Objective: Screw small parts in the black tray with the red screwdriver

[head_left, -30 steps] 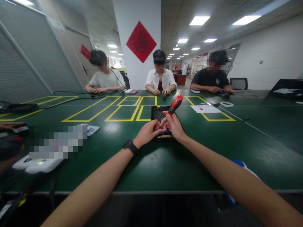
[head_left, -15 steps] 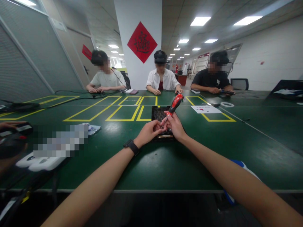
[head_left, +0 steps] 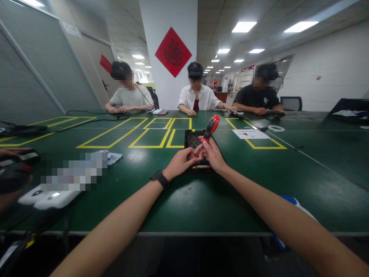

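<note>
My right hand (head_left: 212, 154) is closed around a red-and-black screwdriver (head_left: 210, 128), whose handle points up and away from me. Its tip comes down between my two hands. My left hand (head_left: 181, 161), with a black watch on its wrist, is pinched against the tip; whatever it holds is too small to make out. Both hands hover over the near edge of a black tray (head_left: 191, 139) with a grid of small cells, lying flat on the green table (head_left: 201, 200).
Three people sit at the far side of the table, the middle one reaching right. A white sheet (head_left: 249, 133) and a tape ring (head_left: 276, 127) lie at right. White devices (head_left: 47, 198) and a person's hand are at left. Yellow lines mark the tabletop.
The screwdriver handle has tilted a little more upright and to the left. My hands stay together at the tray. The middle person across has stretched an arm to the right.
</note>
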A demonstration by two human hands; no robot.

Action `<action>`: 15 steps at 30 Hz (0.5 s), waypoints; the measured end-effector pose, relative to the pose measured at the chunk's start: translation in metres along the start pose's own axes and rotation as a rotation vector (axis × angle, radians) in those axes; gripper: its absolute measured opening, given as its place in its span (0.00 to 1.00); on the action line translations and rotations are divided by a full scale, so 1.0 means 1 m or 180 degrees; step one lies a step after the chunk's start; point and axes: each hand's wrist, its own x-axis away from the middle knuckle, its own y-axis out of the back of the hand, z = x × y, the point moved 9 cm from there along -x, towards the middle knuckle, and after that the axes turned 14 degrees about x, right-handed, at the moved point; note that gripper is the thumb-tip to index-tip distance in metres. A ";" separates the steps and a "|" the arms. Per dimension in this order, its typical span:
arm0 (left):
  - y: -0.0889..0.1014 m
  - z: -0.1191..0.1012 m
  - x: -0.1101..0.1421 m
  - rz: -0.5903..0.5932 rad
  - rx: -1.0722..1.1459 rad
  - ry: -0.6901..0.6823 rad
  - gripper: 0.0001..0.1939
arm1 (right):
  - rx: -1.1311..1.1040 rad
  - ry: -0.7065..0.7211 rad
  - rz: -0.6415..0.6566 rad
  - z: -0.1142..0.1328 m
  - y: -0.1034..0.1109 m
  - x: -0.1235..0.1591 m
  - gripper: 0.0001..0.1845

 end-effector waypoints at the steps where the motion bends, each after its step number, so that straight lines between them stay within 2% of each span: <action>1: 0.001 0.001 0.000 -0.0046 -0.0041 0.0025 0.14 | 0.0023 0.0005 -0.0002 0.000 0.000 0.000 0.19; 3: 0.001 0.001 0.000 -0.0041 -0.0104 0.0027 0.14 | 0.0040 0.0004 0.0000 0.000 0.000 0.000 0.19; 9: -0.006 -0.003 0.000 0.0299 0.0117 -0.0064 0.14 | -0.0065 -0.0022 -0.0017 -0.002 0.002 0.000 0.18; 12: -0.002 -0.002 0.000 0.0089 0.0281 0.0039 0.13 | -0.0023 -0.0035 -0.0054 -0.002 0.002 0.000 0.19; 15: 0.003 0.006 0.001 -0.0139 0.0426 0.0212 0.15 | 0.0031 -0.0021 -0.0081 -0.001 0.002 0.000 0.19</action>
